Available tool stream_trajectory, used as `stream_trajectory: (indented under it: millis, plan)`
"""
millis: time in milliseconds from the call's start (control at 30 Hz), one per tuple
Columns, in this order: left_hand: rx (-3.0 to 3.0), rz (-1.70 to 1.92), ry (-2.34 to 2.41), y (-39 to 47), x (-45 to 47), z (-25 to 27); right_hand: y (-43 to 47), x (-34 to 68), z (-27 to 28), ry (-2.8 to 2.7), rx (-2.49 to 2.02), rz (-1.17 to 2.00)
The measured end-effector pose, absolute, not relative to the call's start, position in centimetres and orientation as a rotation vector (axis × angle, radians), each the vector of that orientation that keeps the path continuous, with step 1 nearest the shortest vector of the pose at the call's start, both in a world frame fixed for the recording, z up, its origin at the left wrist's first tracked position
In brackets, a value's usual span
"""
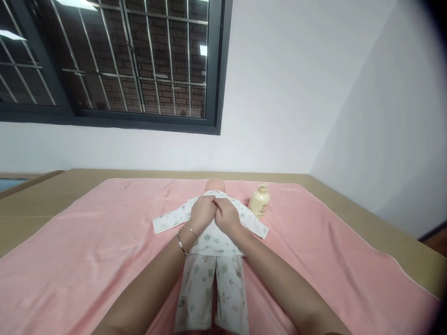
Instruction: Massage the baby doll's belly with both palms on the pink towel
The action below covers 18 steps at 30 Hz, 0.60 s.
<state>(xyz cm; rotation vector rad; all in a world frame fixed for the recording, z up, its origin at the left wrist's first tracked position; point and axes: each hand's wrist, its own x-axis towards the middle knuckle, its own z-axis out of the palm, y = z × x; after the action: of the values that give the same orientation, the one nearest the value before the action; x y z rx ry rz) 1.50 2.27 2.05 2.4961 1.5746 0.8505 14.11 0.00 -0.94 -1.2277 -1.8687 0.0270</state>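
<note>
A baby doll, its bald head (215,185) at the far end, lies on its back in a white patterned long-sleeved shirt (213,243). Both sleeves are spread to the sides. Matching trousers (199,279) stretch toward me below the shirt hem. My left hand (202,213), with a bracelet at the wrist, is closed at the upper chest of the shirt. Against it, my right hand (227,216) is also closed, fingertips meeting at the shirt's middle. The exact bit of cloth pinched is hidden by the fingers.
A pale yellow pump bottle (259,202) stands just beyond the doll's right-side sleeve. Under everything lies a pink cloth (104,242) on a tan surface (349,204). Behind are a white wall (272,93) and a dark-framed barred window (218,70).
</note>
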Motion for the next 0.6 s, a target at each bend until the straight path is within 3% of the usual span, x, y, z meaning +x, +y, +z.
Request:
stream_trajectory:
  millis: [267, 600]
  plan:
    - [2.349, 0.877, 1.521, 5.0, 0.8, -1.0, 3.0, 16.2, -1.3, -1.835, -1.686, 0.270]
    - [2.248, 0.698, 1.791, 6.3, -0.3, -1.2, 3.3, 16.4, -1.3, -1.755, -1.827, 0.295]
